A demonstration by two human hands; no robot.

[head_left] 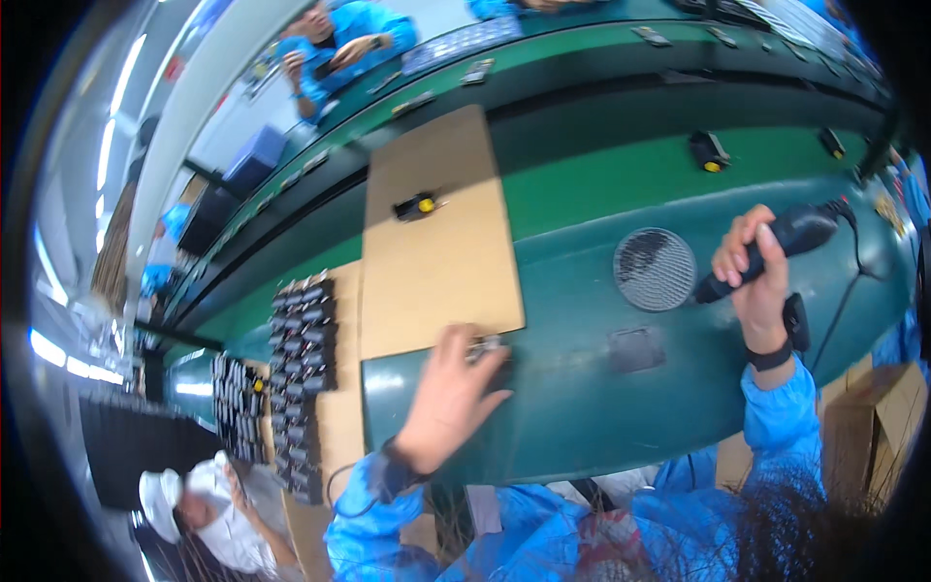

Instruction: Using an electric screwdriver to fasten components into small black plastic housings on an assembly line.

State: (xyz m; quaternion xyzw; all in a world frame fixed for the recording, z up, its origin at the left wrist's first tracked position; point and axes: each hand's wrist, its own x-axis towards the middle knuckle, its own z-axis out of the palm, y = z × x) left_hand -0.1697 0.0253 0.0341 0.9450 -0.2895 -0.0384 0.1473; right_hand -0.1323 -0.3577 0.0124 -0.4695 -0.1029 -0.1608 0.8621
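My right hand is wrapped around a black electric screwdriver, whose tip points down and left beside a round dish with a gridded grey and dark surface. At the near edge of the tan board, my left hand has its fingers bent over a small grey and dark part, with the thumb apart. Those fingers are slightly blurred and cover much of the part. Farther up the board lies a black part with a yellow end.
Rows of black parts stand on cardboard at left. A flat dark square lies on the green mat. More yellow-ended black parts sit on the green strip beyond. The screwdriver's cord trails right. Other people work across the line and at lower left.
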